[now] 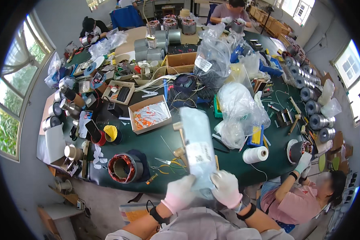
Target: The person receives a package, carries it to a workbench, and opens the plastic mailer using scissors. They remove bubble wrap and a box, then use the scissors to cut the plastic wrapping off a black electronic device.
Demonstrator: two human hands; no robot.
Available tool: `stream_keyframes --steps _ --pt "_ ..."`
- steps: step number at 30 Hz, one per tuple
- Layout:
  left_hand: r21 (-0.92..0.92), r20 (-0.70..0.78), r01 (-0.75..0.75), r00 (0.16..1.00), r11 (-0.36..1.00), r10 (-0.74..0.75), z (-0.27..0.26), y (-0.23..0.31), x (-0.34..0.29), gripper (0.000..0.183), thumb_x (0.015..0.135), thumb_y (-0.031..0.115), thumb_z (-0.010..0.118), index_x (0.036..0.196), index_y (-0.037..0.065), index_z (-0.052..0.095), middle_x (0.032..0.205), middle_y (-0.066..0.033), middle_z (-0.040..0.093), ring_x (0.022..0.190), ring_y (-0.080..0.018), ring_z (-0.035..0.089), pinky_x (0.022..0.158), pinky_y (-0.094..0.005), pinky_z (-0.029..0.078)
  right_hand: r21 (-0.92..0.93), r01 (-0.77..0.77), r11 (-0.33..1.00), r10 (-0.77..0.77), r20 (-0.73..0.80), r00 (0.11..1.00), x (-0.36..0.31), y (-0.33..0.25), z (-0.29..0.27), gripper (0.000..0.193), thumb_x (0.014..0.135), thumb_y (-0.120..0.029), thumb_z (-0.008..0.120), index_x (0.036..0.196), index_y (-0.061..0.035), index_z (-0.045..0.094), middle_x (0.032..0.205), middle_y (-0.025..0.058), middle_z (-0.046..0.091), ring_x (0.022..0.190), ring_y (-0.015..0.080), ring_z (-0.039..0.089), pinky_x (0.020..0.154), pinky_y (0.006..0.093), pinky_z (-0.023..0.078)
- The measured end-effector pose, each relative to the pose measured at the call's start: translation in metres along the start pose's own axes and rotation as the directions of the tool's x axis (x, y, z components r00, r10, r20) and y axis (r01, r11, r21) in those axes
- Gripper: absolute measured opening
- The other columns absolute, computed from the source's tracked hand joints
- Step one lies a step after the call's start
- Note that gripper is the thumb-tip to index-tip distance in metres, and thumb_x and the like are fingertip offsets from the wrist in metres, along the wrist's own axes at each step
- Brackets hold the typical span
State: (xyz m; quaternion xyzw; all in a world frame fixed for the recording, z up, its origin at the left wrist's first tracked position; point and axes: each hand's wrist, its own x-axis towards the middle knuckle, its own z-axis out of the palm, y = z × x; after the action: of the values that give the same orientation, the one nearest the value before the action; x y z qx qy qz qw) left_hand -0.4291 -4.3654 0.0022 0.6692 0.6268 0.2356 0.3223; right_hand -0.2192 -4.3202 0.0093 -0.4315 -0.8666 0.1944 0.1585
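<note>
The left hand [179, 193] and right hand [227, 189] have their gloved fingers closed on the lower end of a pale bag [200, 136], one at each side. The bag is held up over the near edge of the green table [233, 163], between a stator [138, 168] with pliers [163, 172] on its left and a white spool [252, 155] on its right.

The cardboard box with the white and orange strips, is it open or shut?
Open: no lid covers the cardboard box, and you can see the strips inside.
</note>
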Motion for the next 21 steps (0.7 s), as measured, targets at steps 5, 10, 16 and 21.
stream_keyframes --steps 5,10,16,21 --pt "-0.133 -0.234 0.155 0.955 0.979 -0.183 -0.003 -0.085 0.025 0.032 0.075 0.009 0.074 0.106 0.000 0.067 0.097 -0.0211 0.071 0.092 -0.0384 0.072 0.081 -0.0410 0.057 0.690 -0.323 0.648 0.352 0.106 0.930 0.043 0.012 0.078 0.050 0.094 -0.028 0.066 0.130 0.0062 0.058 0.121 0.0205 0.067 0.116 0.0359 0.064 0.102 0.0423 0.049" --pt "-0.117 -0.256 0.185 0.944 0.976 -0.209 -0.034 -0.097 0.037 0.033 0.075 0.007 0.073 0.108 0.001 0.068 0.101 -0.0204 0.073 0.095 -0.0392 0.071 0.083 -0.0411 0.057 0.479 -0.322 0.817 0.219 0.258 0.941 0.048 0.016 0.181 0.034 0.096 -0.014 0.053 0.125 0.0012 0.062 0.117 0.0230 0.068 0.112 0.0374 0.065 0.096 0.0433 0.053" --pt "-0.076 -0.336 0.203 0.917 0.976 -0.216 -0.076 -0.101 0.038 0.030 0.077 0.002 0.068 0.107 -0.002 0.068 0.095 -0.0174 0.073 0.081 -0.0297 0.073 0.077 -0.0354 0.058 -0.047 -0.193 0.980 0.198 0.190 0.961 0.072 0.022 0.232 0.029 0.094 -0.011 0.055 0.121 -0.0038 0.063 0.105 0.0152 0.065 0.096 0.0312 0.068 0.077 0.0432 0.059" --pt "-0.244 -0.302 0.239 0.902 0.940 -0.308 -0.087 -0.078 0.035 0.023 0.079 -0.005 0.066 0.102 -0.005 0.066 0.086 -0.0103 0.069 0.079 -0.0126 0.064 0.076 -0.0270 0.051 -0.275 -0.148 0.950 0.210 0.212 0.954 0.084 0.015 0.267 0.040 0.096 -0.013 0.054 0.135 -0.0085 0.058 0.093 0.0108 0.065 0.083 0.0255 0.069 0.065 0.0388 0.058"
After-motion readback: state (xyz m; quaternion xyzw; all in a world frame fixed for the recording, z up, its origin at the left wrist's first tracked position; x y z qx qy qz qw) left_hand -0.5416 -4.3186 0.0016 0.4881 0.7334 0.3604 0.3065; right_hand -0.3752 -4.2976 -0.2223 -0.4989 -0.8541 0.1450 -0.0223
